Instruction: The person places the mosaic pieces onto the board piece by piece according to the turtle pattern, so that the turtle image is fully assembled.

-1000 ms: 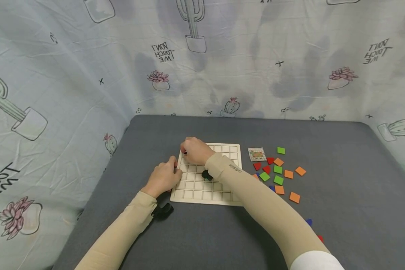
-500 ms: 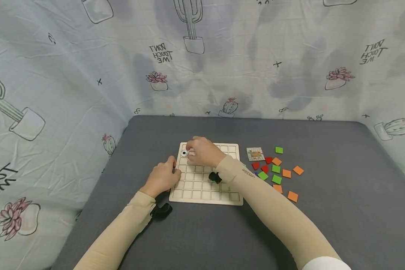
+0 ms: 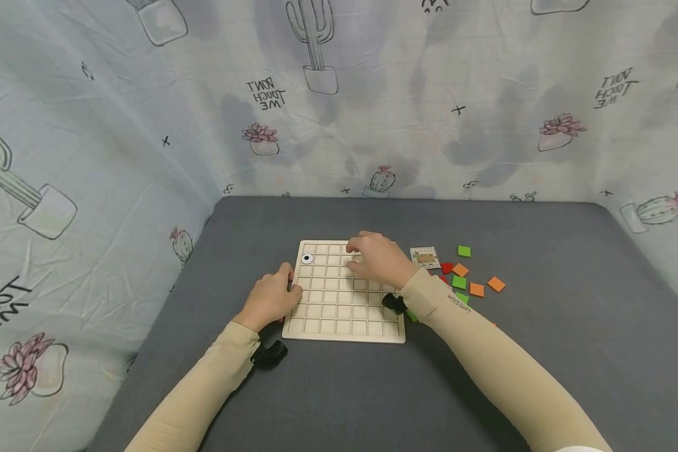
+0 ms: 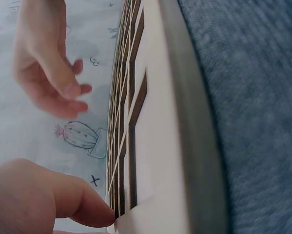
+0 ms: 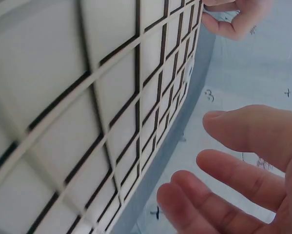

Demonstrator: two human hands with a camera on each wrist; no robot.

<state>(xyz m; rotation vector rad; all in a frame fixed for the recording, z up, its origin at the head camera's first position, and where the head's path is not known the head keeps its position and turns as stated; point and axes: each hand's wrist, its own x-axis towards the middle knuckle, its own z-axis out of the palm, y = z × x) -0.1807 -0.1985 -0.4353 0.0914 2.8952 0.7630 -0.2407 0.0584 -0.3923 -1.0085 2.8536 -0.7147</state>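
Your left grip (image 3: 268, 300) pinches the wooden grid board (image 3: 336, 296) at nine o'clock; your right grip (image 3: 381, 258) hangs unclenched, nothing held, above its one o'clock side. Flat on the worktop (image 3: 339, 392), the board looks light and stiff: steady its rim (image 3: 344, 339). Pinch the probably slick white disc (image 3: 307, 258), at eleven o'clock, edgewise.

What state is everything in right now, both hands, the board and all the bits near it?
Grid board, lying flat, visible cells bare except one
White disc with black centre, resting in a leftmost-column cell
Left hand, holding the grid board's left edge
Right hand, open above the grid board, empty
Printed card, lying flat
Orange pieces, green pieces, red pieces, loose, some partly hidden
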